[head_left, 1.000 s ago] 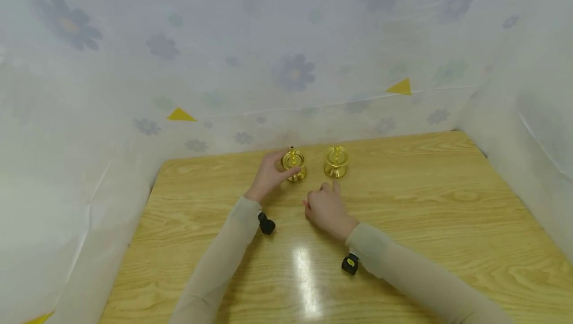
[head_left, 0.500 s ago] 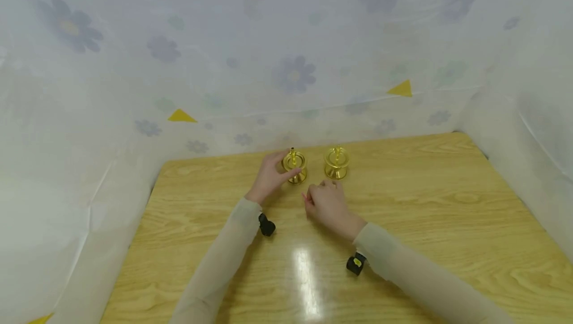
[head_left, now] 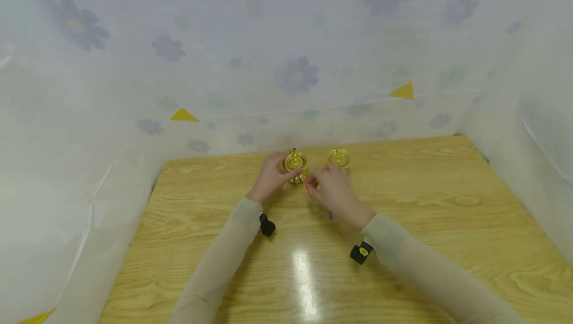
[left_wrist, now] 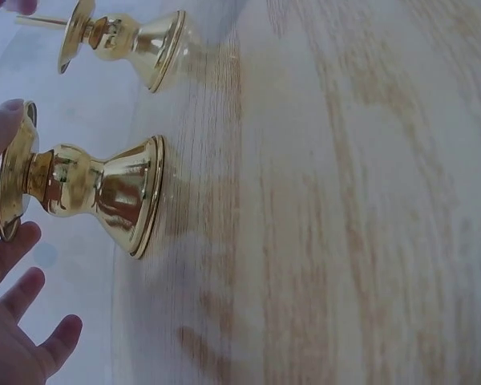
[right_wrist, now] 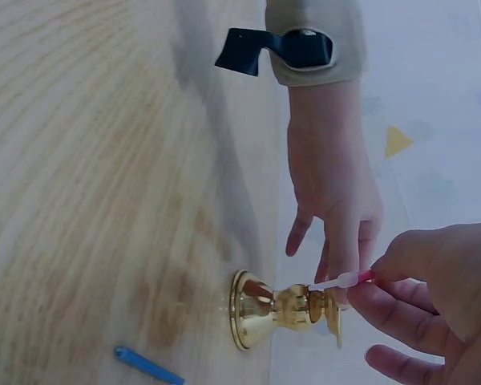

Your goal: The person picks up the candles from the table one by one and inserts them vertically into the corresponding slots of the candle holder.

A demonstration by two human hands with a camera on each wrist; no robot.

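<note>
Since the earlier frame, the right hand [head_left: 333, 192] has moved up beside the left holder [head_left: 295, 167]. Left hand [head_left: 270, 177] steadies that holder, thumb on its rim. Right hand pinches a pink stick [right_wrist: 342, 281], tip at the holder's top. Right of it stands the second holder [head_left: 337, 158]. On the bench [head_left: 425, 224], a blue stick [right_wrist: 148, 365] lies nearby. A sideways push could tip the holder.

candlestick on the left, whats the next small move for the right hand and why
Probably bring the pink candle upright over the left candlestick. The right hand pinches it slanted beside the holder's top, and the left hand steadies the holder.
</note>
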